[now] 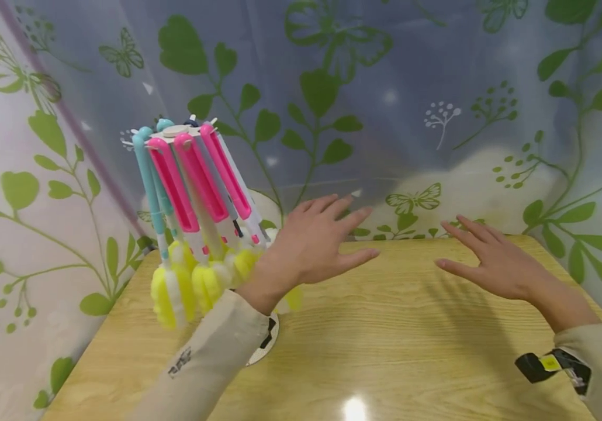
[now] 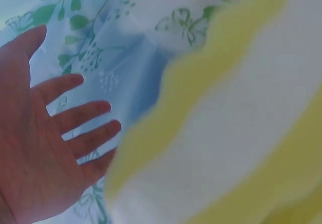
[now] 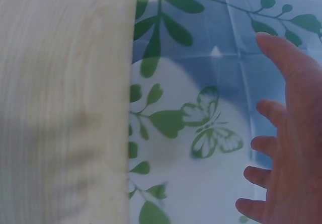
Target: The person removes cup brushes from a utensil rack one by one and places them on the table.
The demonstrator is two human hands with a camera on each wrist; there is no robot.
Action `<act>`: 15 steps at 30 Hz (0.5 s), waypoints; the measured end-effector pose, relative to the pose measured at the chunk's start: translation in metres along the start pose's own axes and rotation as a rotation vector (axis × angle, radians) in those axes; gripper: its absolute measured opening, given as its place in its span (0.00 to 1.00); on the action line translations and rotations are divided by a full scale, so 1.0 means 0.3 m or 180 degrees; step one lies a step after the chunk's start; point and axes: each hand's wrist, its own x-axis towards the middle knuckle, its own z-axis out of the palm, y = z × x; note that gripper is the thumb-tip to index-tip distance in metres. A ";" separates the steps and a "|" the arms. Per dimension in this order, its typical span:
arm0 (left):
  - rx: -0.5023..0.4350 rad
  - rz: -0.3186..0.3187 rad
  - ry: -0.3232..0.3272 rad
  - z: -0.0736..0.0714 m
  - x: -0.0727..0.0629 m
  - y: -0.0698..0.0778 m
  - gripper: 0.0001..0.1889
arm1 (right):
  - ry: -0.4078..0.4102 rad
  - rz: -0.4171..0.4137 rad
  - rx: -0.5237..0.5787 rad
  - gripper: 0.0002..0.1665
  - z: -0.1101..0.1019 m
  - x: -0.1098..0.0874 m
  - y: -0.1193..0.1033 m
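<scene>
Left hand [image 1: 322,240]: center of the head view, fingers straight and thumb spread away, grips nothing. Right hand [image 1: 490,257]: right of frame, fingers extended, thumb apart, also holds nothing; both are over the table [image 1: 374,345], well apart from each other, thumbs on the facing sides. Left wrist view has the left palm at the left edge, fingers fanned; a blurred yellow-white brush head [image 2: 226,128] fills the right side. Can't tell if the little finger touches it. Right wrist view has the right hand at the right edge, fingers separated, table on the left. Rack [image 1: 176,131] stands left of center in the head view, nearest the left hand; the left forearm crosses in front of its lower part, contact unclear. Hanging round its top: pink handles [image 1: 201,178] toward the camera, teal handles [image 1: 149,181] on the left side, yellow-white heads at the bottom. Part of a round base [image 1: 265,352] shows below the left wrist. Sleeves [image 1: 211,351] are beige; black strap [image 1: 535,367] with a yellow tag at the right cuff. Curtain [image 1: 385,111] behind: blue and white, green leaves, butterflies. Glare spot on the table, bottom center.
</scene>
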 end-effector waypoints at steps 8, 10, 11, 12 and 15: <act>-0.0097 0.0229 0.0281 -0.092 -0.031 -0.083 0.34 | 0.0070 -0.0104 -0.0017 0.47 -0.044 0.043 -0.076; -0.0086 0.0276 0.0295 -0.115 -0.039 -0.100 0.33 | 0.0079 -0.0133 -0.0012 0.46 -0.051 0.049 -0.090; -0.0089 0.0294 0.0306 -0.127 -0.044 -0.108 0.32 | 0.0080 -0.0144 -0.0012 0.46 -0.053 0.052 -0.096; -0.0091 0.0313 0.0324 -0.138 -0.049 -0.116 0.32 | 0.0075 -0.0157 -0.0020 0.46 -0.054 0.055 -0.102; -0.0052 0.0332 0.0390 -0.167 -0.068 -0.141 0.30 | 0.0047 -0.0203 -0.0039 0.46 -0.057 0.067 -0.120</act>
